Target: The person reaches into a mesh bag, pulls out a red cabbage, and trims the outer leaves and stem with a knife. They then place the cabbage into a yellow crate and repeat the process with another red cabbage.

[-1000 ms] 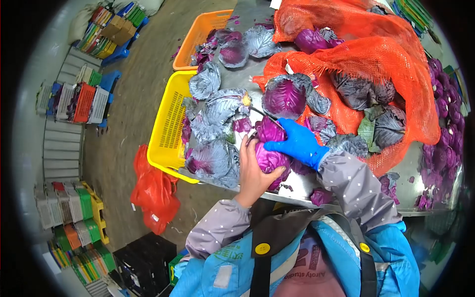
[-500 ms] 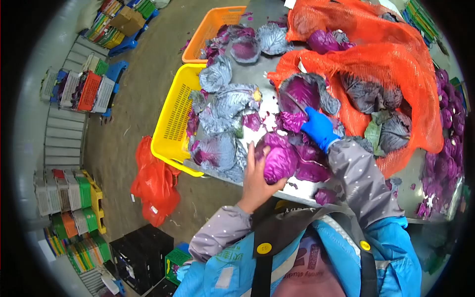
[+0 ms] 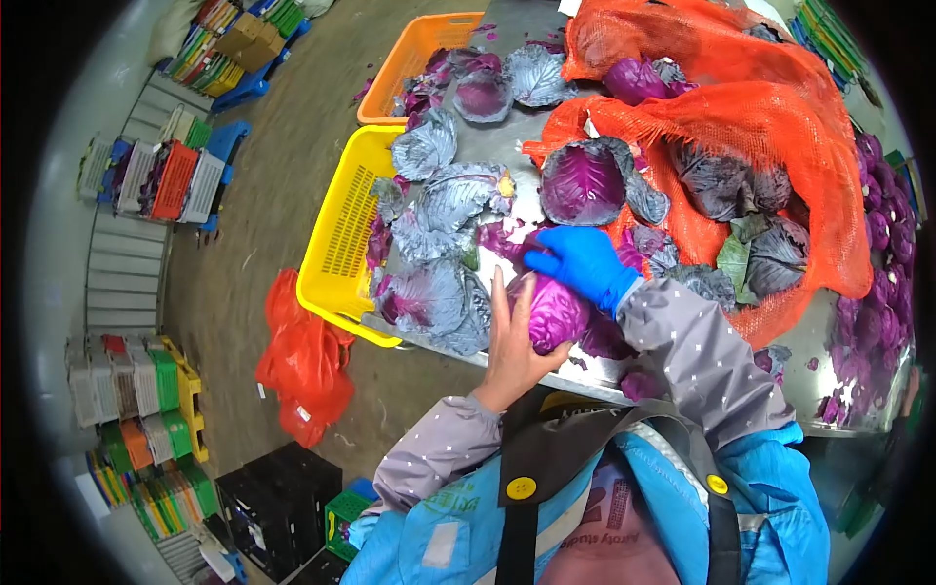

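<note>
While the bare left hand (image 3: 514, 343) cups the round purple cabbage head (image 3: 554, 314) from the near side, thumb beneath and fingers up its flank, the blue-gloved right hand (image 3: 582, 261) closes over the top of the same head. Both hands are thus clamped on it, close together; whether the glove also holds a blade I cannot tell. The head sits at the near edge of the steel counter (image 3: 595, 378), just beside a heap of loose grey-purple outer leaves (image 3: 434, 302) and near the yellow slotted plastic crate (image 3: 341, 234). A cut-open purple cabbage (image 3: 583, 185) lies just beyond the glove, against the orange mesh sack (image 3: 770, 127). Judgement: the step in hand looks like stripping outer leaves. To do it well, the left hand should brace the head on the counter so it cannot roll off the edge, while the right pulls each leaf from its base toward the heap, bare fingers clear.
</note>
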The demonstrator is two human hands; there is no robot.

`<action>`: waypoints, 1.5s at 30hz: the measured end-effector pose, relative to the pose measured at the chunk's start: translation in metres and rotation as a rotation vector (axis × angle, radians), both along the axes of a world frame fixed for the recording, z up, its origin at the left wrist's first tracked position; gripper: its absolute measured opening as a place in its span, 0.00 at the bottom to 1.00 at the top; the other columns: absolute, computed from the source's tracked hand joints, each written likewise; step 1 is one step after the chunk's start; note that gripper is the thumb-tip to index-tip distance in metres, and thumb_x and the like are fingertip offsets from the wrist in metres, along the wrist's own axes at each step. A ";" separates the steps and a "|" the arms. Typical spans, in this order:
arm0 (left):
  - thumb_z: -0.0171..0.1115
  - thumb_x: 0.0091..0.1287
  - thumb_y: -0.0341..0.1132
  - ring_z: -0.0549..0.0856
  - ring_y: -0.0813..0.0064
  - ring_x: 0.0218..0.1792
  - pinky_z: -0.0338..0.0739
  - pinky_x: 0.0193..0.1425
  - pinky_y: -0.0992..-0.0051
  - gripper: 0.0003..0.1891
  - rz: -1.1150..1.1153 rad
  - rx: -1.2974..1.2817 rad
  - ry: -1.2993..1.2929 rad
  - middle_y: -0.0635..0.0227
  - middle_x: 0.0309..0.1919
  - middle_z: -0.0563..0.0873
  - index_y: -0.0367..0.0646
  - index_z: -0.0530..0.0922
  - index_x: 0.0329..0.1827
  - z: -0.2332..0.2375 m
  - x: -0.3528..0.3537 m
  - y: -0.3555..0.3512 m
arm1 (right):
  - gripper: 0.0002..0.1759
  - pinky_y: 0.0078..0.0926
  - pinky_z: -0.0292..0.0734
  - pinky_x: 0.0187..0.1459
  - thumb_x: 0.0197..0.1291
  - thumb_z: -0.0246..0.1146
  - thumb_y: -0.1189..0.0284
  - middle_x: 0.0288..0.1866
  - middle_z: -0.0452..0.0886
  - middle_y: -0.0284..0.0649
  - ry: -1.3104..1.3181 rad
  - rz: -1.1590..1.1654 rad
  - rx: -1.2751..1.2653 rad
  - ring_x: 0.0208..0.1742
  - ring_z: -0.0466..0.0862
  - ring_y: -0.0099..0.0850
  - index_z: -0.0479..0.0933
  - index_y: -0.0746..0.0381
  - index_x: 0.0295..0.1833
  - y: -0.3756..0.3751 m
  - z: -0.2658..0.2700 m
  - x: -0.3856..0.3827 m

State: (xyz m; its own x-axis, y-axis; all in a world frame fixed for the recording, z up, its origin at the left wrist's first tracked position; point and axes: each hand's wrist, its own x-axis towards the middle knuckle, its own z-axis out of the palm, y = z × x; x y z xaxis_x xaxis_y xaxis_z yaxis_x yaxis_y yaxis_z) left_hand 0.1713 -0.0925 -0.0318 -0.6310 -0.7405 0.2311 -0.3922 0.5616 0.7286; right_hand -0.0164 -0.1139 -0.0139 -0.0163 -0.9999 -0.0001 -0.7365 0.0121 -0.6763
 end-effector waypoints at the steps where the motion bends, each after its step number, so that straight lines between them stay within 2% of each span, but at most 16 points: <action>1: 0.75 0.43 0.40 0.53 0.36 0.71 0.56 0.71 0.52 0.52 -0.040 0.002 -0.014 0.36 0.71 0.47 0.43 0.54 0.73 -0.001 0.000 -0.002 | 0.19 0.42 0.76 0.41 0.57 0.61 0.54 0.37 0.82 0.48 -0.007 -0.092 -0.043 0.39 0.82 0.47 0.81 0.58 0.44 0.000 -0.004 -0.006; 4: 0.75 0.43 0.42 0.54 0.36 0.70 0.56 0.72 0.53 0.50 -0.091 -0.069 -0.101 0.38 0.71 0.50 0.45 0.58 0.72 -0.001 0.007 0.009 | 0.22 0.45 0.75 0.43 0.56 0.63 0.54 0.39 0.82 0.52 0.254 -0.241 0.110 0.41 0.82 0.50 0.80 0.59 0.48 0.008 -0.074 -0.051; 7: 0.74 0.44 0.42 0.57 0.42 0.70 0.58 0.71 0.57 0.49 -0.015 0.122 -0.017 0.42 0.70 0.53 0.44 0.58 0.71 0.000 0.015 -0.002 | 0.28 0.42 0.75 0.48 0.55 0.64 0.51 0.46 0.82 0.51 0.123 -0.302 0.290 0.47 0.82 0.48 0.76 0.60 0.54 0.022 -0.046 -0.045; 10: 0.72 0.47 0.41 0.67 0.53 0.64 0.63 0.67 0.61 0.47 0.067 0.253 0.099 0.48 0.65 0.62 0.39 0.57 0.70 -0.005 0.019 -0.020 | 0.45 0.37 0.72 0.59 0.47 0.68 0.43 0.60 0.75 0.52 -0.257 -0.311 0.030 0.60 0.77 0.45 0.68 0.61 0.64 0.027 0.008 -0.029; 15: 0.71 0.51 0.38 0.70 0.55 0.61 0.65 0.66 0.62 0.44 0.096 0.317 0.089 0.49 0.59 0.68 0.36 0.57 0.69 -0.008 0.023 -0.037 | 0.39 0.36 0.75 0.53 0.49 0.70 0.51 0.50 0.81 0.50 -0.094 -0.147 0.393 0.50 0.82 0.43 0.71 0.59 0.64 0.051 0.009 -0.022; 18: 0.74 0.49 0.41 0.71 0.55 0.60 0.65 0.65 0.62 0.46 0.068 0.231 -0.027 0.50 0.57 0.68 0.36 0.57 0.69 0.005 0.016 -0.040 | 0.34 0.36 0.76 0.51 0.49 0.70 0.50 0.45 0.83 0.50 -0.167 -0.131 0.275 0.47 0.83 0.44 0.76 0.59 0.58 0.062 -0.011 -0.012; 20: 0.77 0.44 0.45 0.69 0.48 0.61 0.65 0.65 0.59 0.49 0.059 0.145 -0.105 0.46 0.59 0.66 0.36 0.58 0.68 0.010 0.009 -0.045 | 0.27 0.31 0.76 0.47 0.50 0.71 0.55 0.40 0.84 0.44 -0.121 -0.133 0.260 0.43 0.84 0.35 0.80 0.62 0.52 0.065 -0.012 -0.007; 22: 0.78 0.43 0.45 0.71 0.51 0.60 0.67 0.64 0.60 0.49 0.076 0.185 -0.143 0.48 0.57 0.68 0.37 0.60 0.67 0.008 0.012 -0.056 | 0.21 0.24 0.75 0.42 0.51 0.72 0.63 0.34 0.82 0.33 -0.619 -0.249 0.348 0.36 0.79 0.22 0.80 0.65 0.47 0.062 -0.036 -0.017; 24: 0.77 0.46 0.43 0.75 0.58 0.58 0.70 0.62 0.63 0.45 0.096 0.463 0.036 0.53 0.55 0.72 0.38 0.63 0.66 -0.006 0.020 -0.067 | 0.15 0.19 0.71 0.38 0.51 0.73 0.69 0.31 0.77 0.26 -0.677 -0.303 0.393 0.35 0.72 0.15 0.80 0.66 0.42 0.063 -0.037 -0.031; 26: 0.76 0.49 0.39 0.76 0.66 0.57 0.70 0.62 0.67 0.42 0.079 0.718 0.191 0.58 0.56 0.74 0.39 0.63 0.66 -0.014 0.026 -0.066 | 0.25 0.24 0.74 0.50 0.51 0.73 0.64 0.45 0.83 0.40 -0.711 -0.265 0.465 0.47 0.79 0.24 0.79 0.69 0.50 0.062 -0.044 -0.042; 28: 0.72 0.52 0.35 0.75 0.71 0.57 0.71 0.62 0.71 0.39 0.071 1.172 0.411 0.59 0.57 0.74 0.39 0.63 0.67 -0.003 0.027 -0.059 | 0.24 0.24 0.74 0.48 0.50 0.73 0.65 0.43 0.83 0.36 -0.675 -0.249 0.514 0.45 0.79 0.23 0.79 0.70 0.49 0.062 0.000 -0.045; 34: 0.63 0.63 0.46 0.75 0.65 0.61 0.71 0.66 0.63 0.34 -0.051 1.462 0.783 0.60 0.61 0.73 0.42 0.62 0.69 -0.017 0.048 -0.058 | 0.15 0.19 0.71 0.40 0.51 0.72 0.69 0.30 0.76 0.28 -0.768 -0.212 0.446 0.36 0.75 0.17 0.79 0.67 0.38 0.070 0.058 -0.082; 37: 0.54 0.67 0.54 0.74 0.60 0.63 0.71 0.66 0.58 0.33 -0.321 1.678 1.118 0.57 0.63 0.73 0.43 0.63 0.69 -0.013 0.040 -0.055 | 0.14 0.19 0.71 0.39 0.51 0.72 0.69 0.29 0.75 0.28 -0.656 -0.206 0.408 0.35 0.73 0.17 0.79 0.67 0.39 0.066 0.063 -0.089; 38: 0.54 0.67 0.54 0.74 0.60 0.63 0.71 0.66 0.58 0.33 -0.326 1.669 1.111 0.57 0.63 0.73 0.43 0.63 0.69 -0.028 0.034 -0.052 | 0.14 0.19 0.71 0.39 0.51 0.72 0.70 0.29 0.75 0.27 -0.564 -0.223 0.372 0.34 0.73 0.16 0.79 0.66 0.39 0.064 0.064 -0.090; 41: 0.54 0.70 0.47 0.74 0.60 0.63 0.71 0.66 0.57 0.28 -0.231 0.649 0.461 0.56 0.63 0.72 0.43 0.63 0.69 -0.060 0.024 -0.050 | 0.14 0.17 0.71 0.37 0.51 0.71 0.70 0.29 0.75 0.27 -0.542 -0.287 0.296 0.32 0.73 0.17 0.79 0.66 0.40 0.069 0.069 -0.101; 45: 0.55 0.69 0.42 0.75 0.61 0.61 0.73 0.65 0.57 0.27 -0.260 0.294 0.324 0.56 0.62 0.73 0.43 0.63 0.69 -0.034 0.021 -0.050 | 0.21 0.26 0.75 0.45 0.52 0.70 0.68 0.39 0.81 0.37 -0.336 -0.441 0.242 0.41 0.79 0.25 0.77 0.66 0.51 0.086 0.069 -0.125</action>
